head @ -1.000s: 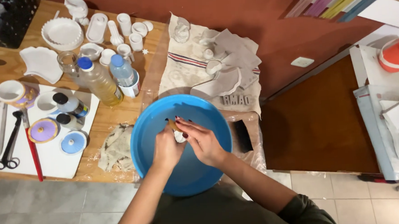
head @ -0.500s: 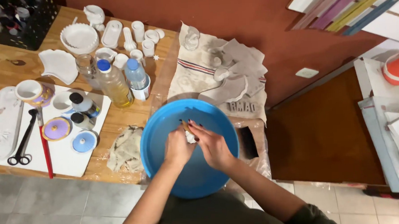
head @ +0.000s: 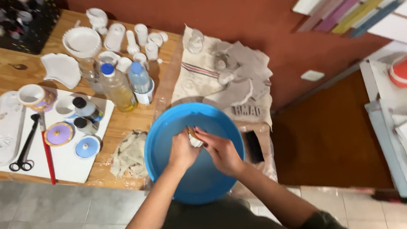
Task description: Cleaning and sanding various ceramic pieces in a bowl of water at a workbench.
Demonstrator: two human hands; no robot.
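Wooden tabletop (head: 0,59) fills the left of the view, with a dark red wall behind it and grey floor tiles below. At its left end a long white oval tray (head: 4,130) lies on a white board (head: 64,164), beside black-handled scissors (head: 25,147) and a thin red stick (head: 47,155). Further right on the board sit a round lilac lid (head: 59,133) and a round pale blue lid (head: 86,147). Behind them stand a clear plastic bottle of yellow liquid (head: 117,88) and a smaller clear bottle with a blue cap (head: 140,80), among white ceramic pieces. A crumpled grey rag (head: 129,154) lies just beside the big round blue plastic basin (head: 193,152). Over the basin's middle, the left hand (head: 183,149) and the right hand (head: 221,150) meet, both curled closed around a small white piece (head: 195,140), mostly hidden between the fingers. A pale cloth with stripes (head: 201,69) spreads behind the basin, and a black rectangular object (head: 254,146) lies at the basin's right.
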